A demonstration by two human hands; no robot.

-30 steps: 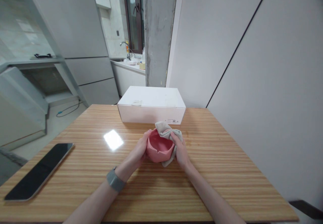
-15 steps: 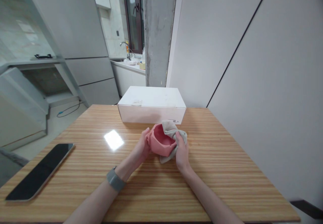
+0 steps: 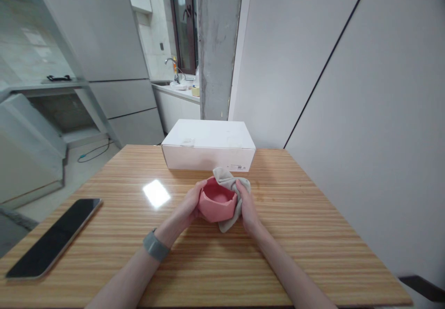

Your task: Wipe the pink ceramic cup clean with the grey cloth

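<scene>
A pink faceted bowl [image 3: 216, 209], its opening tipped toward me, is held over the middle of the table. My left hand [image 3: 193, 201] grips its left side, thumb on the rim and the other fingers partly hidden behind it. A light grey cloth [image 3: 226, 179] is draped over the bowl's right rim and hangs down its right side. My right hand [image 3: 247, 204] is closed on the cloth, pressing it against the bowl; some of its fingertips are hidden by the fabric.
Behind the bowl a white box [image 3: 208, 157] stands on the wooden table [image 3: 306, 234]. A black phone-like slab [image 3: 54, 237] lies at the left edge. A white wall panel [image 3: 333, 114] rises along the right. Farther back are a faucet [image 3: 175, 67] and counter.
The bowl, the cloth and both hands have shifted slightly left and toward me. The bowl has turned more upright, showing more of its front face.
</scene>
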